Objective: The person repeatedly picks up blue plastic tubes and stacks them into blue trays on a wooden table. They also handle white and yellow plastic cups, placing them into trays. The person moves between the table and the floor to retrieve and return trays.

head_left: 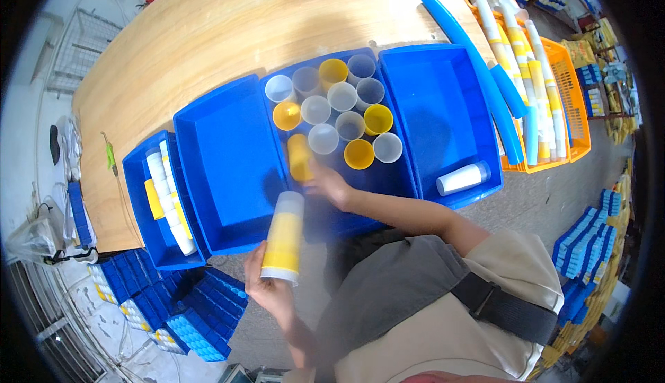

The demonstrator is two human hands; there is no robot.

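Note:
My left hand [267, 287] holds a stack of nested plastic cups [283, 237], yellow in the middle with clear and white ends, upright in front of the table edge. My right hand [330, 185] reaches into the middle blue bin [402, 178] and touches a yellow cup [299, 156] lying at the near edge of a cluster. That cluster of upright clear and yellow cups [337, 116] fills the far part of the bin.
An empty blue bin [232, 158] sits left of the middle one. A smaller blue bin [163, 196] holds white and yellow cup stacks. The right blue bin [443, 116] holds one white stack [462, 178]. Orange crates of cup stacks [547, 92] and blue tubes [471, 57] lie right.

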